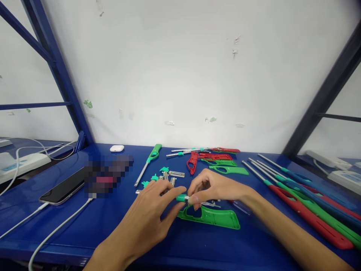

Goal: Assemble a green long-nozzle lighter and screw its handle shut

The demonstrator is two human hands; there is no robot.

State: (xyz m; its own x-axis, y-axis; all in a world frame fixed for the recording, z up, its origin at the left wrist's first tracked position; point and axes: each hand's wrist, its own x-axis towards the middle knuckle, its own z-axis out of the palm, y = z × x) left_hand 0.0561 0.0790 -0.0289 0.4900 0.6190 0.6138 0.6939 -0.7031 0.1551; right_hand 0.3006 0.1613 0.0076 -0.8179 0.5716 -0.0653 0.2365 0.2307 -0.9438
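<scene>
Pairing teal with silver (at right), the held part (pixel 181 197) looks small.

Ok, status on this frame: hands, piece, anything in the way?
Left hand and right hand: both pinching green-silver piece. Green handle shell below, partly hidden by hands. Loose green parts close beyond left hand, possible clutter.

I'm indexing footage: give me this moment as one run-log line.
Left hand: pinching green-and-silver part | Right hand: pinching its silver end | Below: green handle shell on blue table | Far right: lighters
</scene>
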